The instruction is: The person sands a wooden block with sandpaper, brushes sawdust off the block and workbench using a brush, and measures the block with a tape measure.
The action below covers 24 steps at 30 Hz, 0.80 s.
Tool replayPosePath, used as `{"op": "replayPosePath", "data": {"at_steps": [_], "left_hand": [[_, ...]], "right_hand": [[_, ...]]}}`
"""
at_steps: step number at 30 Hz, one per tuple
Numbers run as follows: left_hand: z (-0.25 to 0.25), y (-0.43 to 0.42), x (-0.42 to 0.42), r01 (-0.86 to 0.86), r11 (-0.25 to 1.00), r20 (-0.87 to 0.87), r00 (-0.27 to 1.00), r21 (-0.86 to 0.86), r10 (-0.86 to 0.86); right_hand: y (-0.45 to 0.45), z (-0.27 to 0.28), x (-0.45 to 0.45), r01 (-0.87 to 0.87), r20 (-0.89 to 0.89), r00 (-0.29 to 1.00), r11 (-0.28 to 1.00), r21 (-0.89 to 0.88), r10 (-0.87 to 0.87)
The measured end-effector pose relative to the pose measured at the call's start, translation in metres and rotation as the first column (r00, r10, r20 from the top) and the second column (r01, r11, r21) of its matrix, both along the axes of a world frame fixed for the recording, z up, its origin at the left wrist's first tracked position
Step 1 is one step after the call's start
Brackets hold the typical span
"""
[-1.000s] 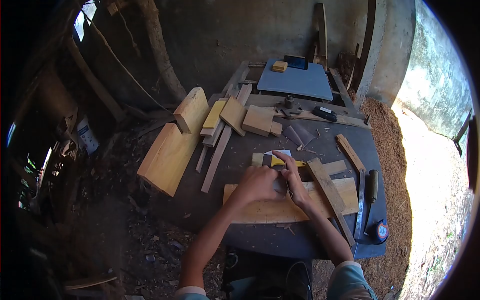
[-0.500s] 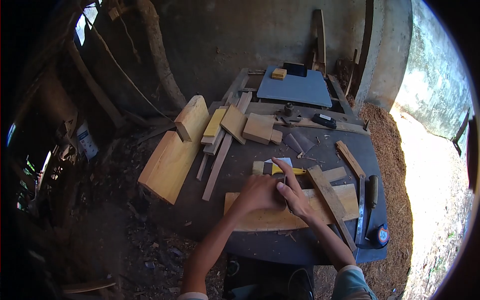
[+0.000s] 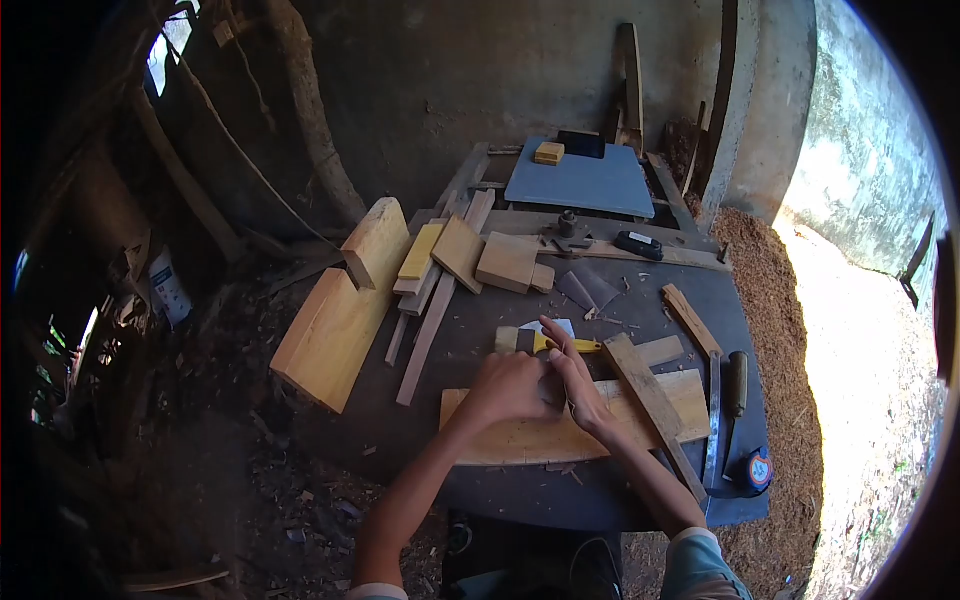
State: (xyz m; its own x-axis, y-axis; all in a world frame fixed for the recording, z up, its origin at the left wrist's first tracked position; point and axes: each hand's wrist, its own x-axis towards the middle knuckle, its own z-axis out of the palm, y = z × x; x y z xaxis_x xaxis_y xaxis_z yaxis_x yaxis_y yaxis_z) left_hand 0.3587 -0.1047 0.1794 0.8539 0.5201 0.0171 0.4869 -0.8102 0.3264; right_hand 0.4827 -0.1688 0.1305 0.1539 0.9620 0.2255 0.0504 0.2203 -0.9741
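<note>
My left hand (image 3: pixel 512 388) is closed in a fist over a pale wooden board (image 3: pixel 660 402); what it holds, if anything, is hidden. Against its right side rests my right hand (image 3: pixel 582 388), with straight fingers pointing up and away. Just beyond the hands lies a paintbrush (image 3: pixel 541 342) with pale bristles and a yellow handle, partly over a white piece (image 3: pixel 562 326). A darker wood strip (image 3: pixel 645 390) lies slantwise across the board's right part.
A long-handled tool (image 3: pixel 738 385), a metal ruler (image 3: pixel 713 420) and a tape measure (image 3: pixel 757 468) lie at the table's right edge. Wood blocks (image 3: pixel 506 262) and a large notched timber (image 3: pixel 335 330) lie to the left. Behind is a blue-grey panel (image 3: pixel 590 185).
The view has shifted slightly, moving the scene a little left. My hands remain together over the board, and the right thumb has shifted slightly against the left fist.
</note>
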Motion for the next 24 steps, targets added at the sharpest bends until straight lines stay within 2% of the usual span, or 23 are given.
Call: {"op": "replayPosePath", "data": {"at_steps": [1,2,5,6,9,10,13,14,17,18,21,22,24], "left_hand": [[0.002,0.002,0.001,-0.016,1.000,-0.016,1.000,0.005,0.016],[0.003,0.001,0.002,-0.033,0.999,-0.032,0.999,0.003,0.033],[-0.003,0.000,0.000,-0.033,0.999,-0.013,0.999,-0.002,0.033],[-0.004,0.000,0.002,-0.023,1.000,0.014,1.000,0.005,0.023],[0.010,-0.007,0.001,-0.046,0.998,-0.115,0.993,-0.050,0.040],[0.014,-0.005,0.002,-0.058,0.997,-0.120,0.991,-0.047,0.052],[0.012,-0.012,0.003,-0.088,0.994,-0.124,0.989,-0.067,0.079],[0.009,-0.012,0.003,-0.089,0.994,-0.125,0.989,-0.061,0.081],[0.000,-0.009,0.002,-0.068,0.997,-0.057,0.996,-0.033,0.066],[0.001,-0.009,0.001,-0.055,0.998,-0.029,0.998,-0.030,0.054],[0.013,-0.013,0.002,-0.094,0.991,-0.033,0.995,-0.095,0.091],[0.009,-0.010,0.002,-0.070,0.997,-0.128,0.990,-0.036,0.065],[0.002,-0.014,0.001,-0.059,0.998,-0.031,0.998,-0.030,0.058]], "right_hand": [[-0.004,0.012,-0.004,0.009,0.058,0.998,0.998,0.057,-0.013],[-0.006,0.021,-0.005,0.017,0.225,0.973,0.990,0.142,-0.049],[0.004,-0.001,0.003,-0.005,-0.039,0.999,1.000,-0.031,0.004],[0.007,-0.007,0.004,0.019,-0.099,0.995,0.995,-0.096,-0.028],[0.001,-0.003,0.000,0.063,0.054,0.997,0.998,0.010,-0.063],[-0.007,0.018,-0.005,0.127,0.238,0.961,0.989,0.072,-0.140],[0.007,-0.012,0.006,0.073,0.087,0.994,0.997,-0.006,-0.072],[0.010,-0.021,0.008,0.103,0.015,0.995,0.988,-0.118,-0.102],[-0.003,0.011,0.001,0.120,0.227,0.968,0.992,-0.030,-0.111],[-0.010,0.025,-0.005,0.102,0.305,0.944,0.990,0.094,-0.126],[0.001,0.008,0.002,0.067,0.187,0.980,0.998,0.013,-0.068],[0.007,-0.006,0.006,0.094,0.081,0.993,0.994,-0.057,-0.090],[-0.001,-0.012,0.007,0.098,0.129,0.988,0.992,-0.081,-0.087]]}}
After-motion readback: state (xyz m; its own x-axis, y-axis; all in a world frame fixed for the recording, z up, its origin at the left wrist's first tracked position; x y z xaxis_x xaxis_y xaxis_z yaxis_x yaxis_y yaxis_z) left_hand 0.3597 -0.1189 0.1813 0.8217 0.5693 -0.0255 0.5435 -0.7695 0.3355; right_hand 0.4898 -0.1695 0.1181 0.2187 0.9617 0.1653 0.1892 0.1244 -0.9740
